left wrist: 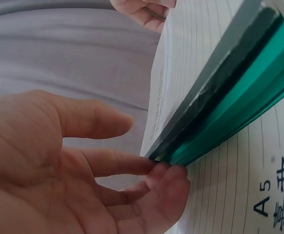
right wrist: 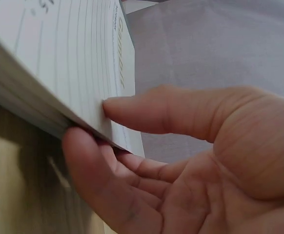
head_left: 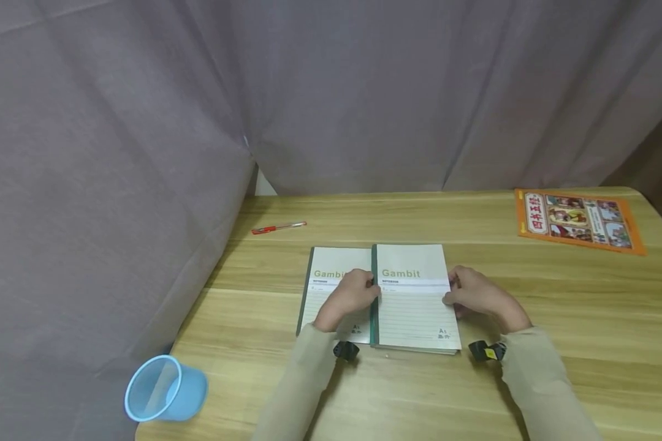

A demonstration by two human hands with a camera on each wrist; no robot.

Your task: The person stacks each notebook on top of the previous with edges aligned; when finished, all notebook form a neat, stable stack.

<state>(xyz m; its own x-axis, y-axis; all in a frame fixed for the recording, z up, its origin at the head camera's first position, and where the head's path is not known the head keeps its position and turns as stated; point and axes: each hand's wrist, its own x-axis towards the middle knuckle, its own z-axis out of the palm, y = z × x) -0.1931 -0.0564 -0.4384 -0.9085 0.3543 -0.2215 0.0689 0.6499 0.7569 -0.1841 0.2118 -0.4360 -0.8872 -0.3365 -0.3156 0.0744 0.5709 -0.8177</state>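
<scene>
On the wood-grain table [head_left: 243, 331], before grey curtains [head_left: 353, 98], my right hand [head_left: 477, 294] pinches the outer edge of the right-hand notebook [head_left: 416, 318]; my left [head_left: 353, 293], thumb spread, touches its spine side, next to another notebook [head_left: 336, 260].

The left hand [head_left: 352, 293] covers the end of the left notebook's [head_left: 320, 297] title; the right notebook [head_left: 416, 312] hides its right side. Some right hand [head_left: 480, 297] fingertips disappear behind the cover's edge. The bottom edge crops both sleeves [head_left: 298, 389]. The booklet's [head_left: 570, 217] smallest print is unreadable.
</scene>
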